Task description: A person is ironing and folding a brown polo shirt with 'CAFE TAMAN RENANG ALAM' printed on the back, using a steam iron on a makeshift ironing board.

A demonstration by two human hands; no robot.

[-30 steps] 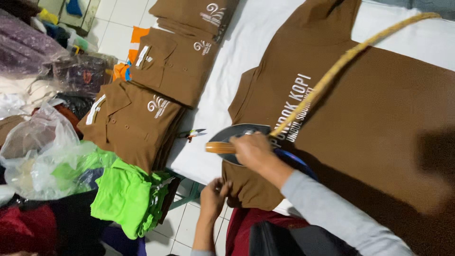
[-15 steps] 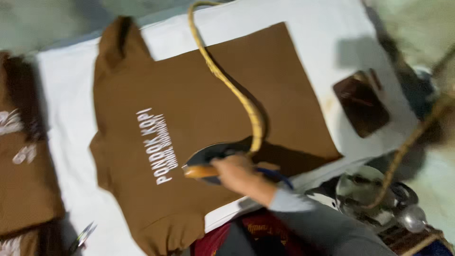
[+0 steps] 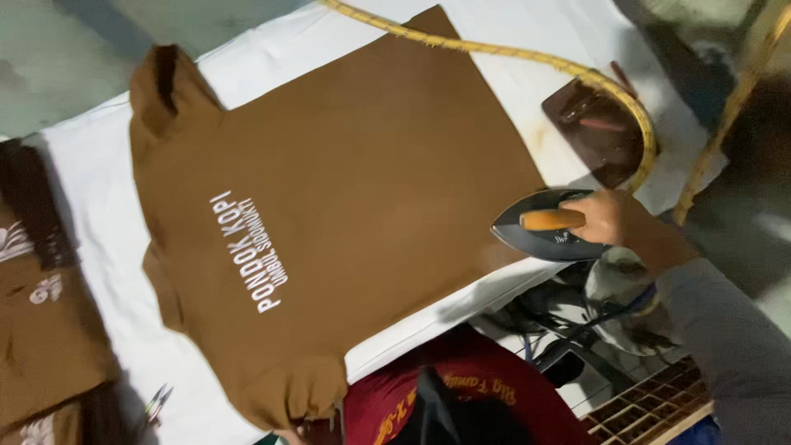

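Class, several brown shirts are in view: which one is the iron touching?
The spread-out brown shirt on the white cloth; the iron meets its right edge. The shirts at left lie apart.

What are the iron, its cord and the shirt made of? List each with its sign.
Iron: dark body that looks like metal or hard plastic with a faint sheen; the orange handle could be wood or plastic.
Cord: yellow braided fabric sleeve, by its speckled weave.
Shirt: matte brown cloth, probably cotton, lying soft and flat.
Right hand grips the handle.
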